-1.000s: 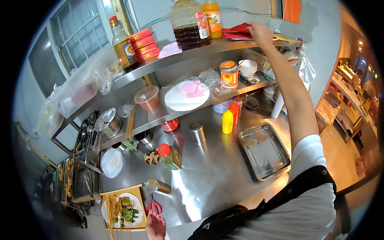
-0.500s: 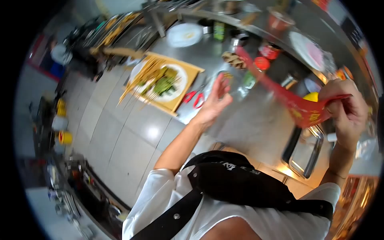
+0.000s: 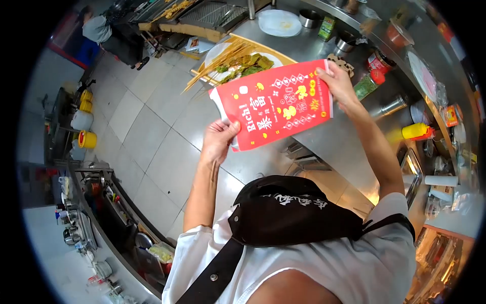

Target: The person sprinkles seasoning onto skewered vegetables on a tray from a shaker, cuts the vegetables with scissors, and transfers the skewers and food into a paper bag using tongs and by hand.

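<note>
While the left hand (image 3: 218, 139) pinches one end of the red bag (image 3: 276, 106) and the right hand (image 3: 341, 88) is clamped on the other, the bag spreads flat between them, partly hiding the plate (image 3: 215, 53) of skewers (image 3: 227, 57) on the tray (image 3: 283, 57) from view.

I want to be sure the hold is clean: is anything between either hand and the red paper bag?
Nothing visible: the left hand and right hand grip the red paper bag directly, at opposite ends. The plate lies beyond it, not between.
</note>
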Tool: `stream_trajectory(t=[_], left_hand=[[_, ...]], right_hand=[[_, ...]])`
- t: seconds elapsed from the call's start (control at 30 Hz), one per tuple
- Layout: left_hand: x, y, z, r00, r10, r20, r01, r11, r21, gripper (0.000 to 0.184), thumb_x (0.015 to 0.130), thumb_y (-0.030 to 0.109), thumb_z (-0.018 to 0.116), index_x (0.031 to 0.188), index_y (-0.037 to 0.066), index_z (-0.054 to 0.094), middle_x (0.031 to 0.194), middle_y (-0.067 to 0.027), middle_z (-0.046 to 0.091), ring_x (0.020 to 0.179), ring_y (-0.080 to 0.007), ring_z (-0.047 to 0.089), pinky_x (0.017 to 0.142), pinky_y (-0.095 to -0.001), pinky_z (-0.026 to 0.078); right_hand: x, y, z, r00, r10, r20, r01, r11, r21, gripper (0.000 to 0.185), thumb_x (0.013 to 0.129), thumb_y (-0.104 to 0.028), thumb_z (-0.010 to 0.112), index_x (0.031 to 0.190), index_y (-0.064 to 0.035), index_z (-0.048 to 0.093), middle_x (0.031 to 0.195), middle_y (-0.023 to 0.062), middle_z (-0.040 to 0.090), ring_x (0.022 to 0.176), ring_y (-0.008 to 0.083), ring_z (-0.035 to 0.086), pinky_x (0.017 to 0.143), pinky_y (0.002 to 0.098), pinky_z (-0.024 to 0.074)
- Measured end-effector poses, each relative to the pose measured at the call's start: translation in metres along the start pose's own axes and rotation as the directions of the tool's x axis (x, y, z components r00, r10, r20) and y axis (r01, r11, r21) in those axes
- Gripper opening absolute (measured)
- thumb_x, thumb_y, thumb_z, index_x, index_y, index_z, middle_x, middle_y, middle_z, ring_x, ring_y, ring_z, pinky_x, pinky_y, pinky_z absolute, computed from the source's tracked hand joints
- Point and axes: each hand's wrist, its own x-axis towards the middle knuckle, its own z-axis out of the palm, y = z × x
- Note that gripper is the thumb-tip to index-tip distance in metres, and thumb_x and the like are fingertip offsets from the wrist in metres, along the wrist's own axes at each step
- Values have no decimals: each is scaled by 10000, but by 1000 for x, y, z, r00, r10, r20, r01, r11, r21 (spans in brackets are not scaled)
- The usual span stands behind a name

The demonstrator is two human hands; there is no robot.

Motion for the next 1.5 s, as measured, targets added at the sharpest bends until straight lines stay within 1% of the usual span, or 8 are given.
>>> stream_trajectory(t=[0.1,0.33,0.53,0.6,0.77,0.87,1.07,1.5], left_hand=[[-12,31,-19,996,73,-47,-67,989,128,143,812,141,748,872,24,692,695,2,654,526,-22,504,472,-179,395],[-37,76,-41,981,108,160,-167,889,425,94,865,105,683,857,12,691,771,50,628,710,-21,517,619,-201,443],[-53,98,-62,992,-85,97,34,899,436,196,924,182,609,825,22,663,659,37,548,636,-35,430,567,-210,386],[-59,108,-56,998,60,1,-37,603,797,205,912,198,615,797,33,660,597,-26,549,564,-81,482,532,-259,406],[-69,129,-17,881,447,156,-84,-178,981,169,837,180,632,726,52,633,670,-123,634,593,-305,623,515,-407,483],[-55,113,-13,846,462,265,-49,-428,903,96,811,158,626,776,70,611,683,-91,623,578,-278,627,503,-371,492],[-10,103,14,778,540,321,32,-544,838,76,723,84,625,738,75,550,723,-67,565,642,-212,632,528,-342,515],[57,80,81,741,495,454,-185,-500,846,117,716,92,604,771,72,503,695,-63,526,619,-222,619,511,-350,510]], right_hand=[[13,9,38,735,-677,-36,424,501,-754,450,840,-118,656,1259,-31,515,1156,153,624,1034,287,614,914,363,482],[-55,-61,178,-47,-702,711,994,-107,-39,382,729,-184,694,1094,-109,609,1003,62,584,982,242,573,885,392,466],[-43,-49,205,-188,-747,638,969,-248,-6,226,727,-146,600,940,-72,595,784,14,537,784,179,560,740,314,470],[-41,-37,213,-211,-732,648,966,-255,26,122,705,-150,599,806,-92,563,712,-6,502,697,151,529,663,274,448],[-40,-24,230,-15,-456,890,999,32,33,130,799,-195,600,819,-67,604,820,64,618,809,237,609,672,358,471],[-18,-34,249,200,60,978,879,430,-206,176,828,-203,589,890,-40,615,930,141,659,903,287,625,693,425,483],[6,-4,283,528,-372,764,590,807,-15,182,828,-179,570,897,-14,603,871,192,654,819,310,639,682,445,488],[86,45,213,758,-88,646,-52,980,194,184,832,-180,571,904,-15,607,866,192,653,805,309,639,680,438,489]])
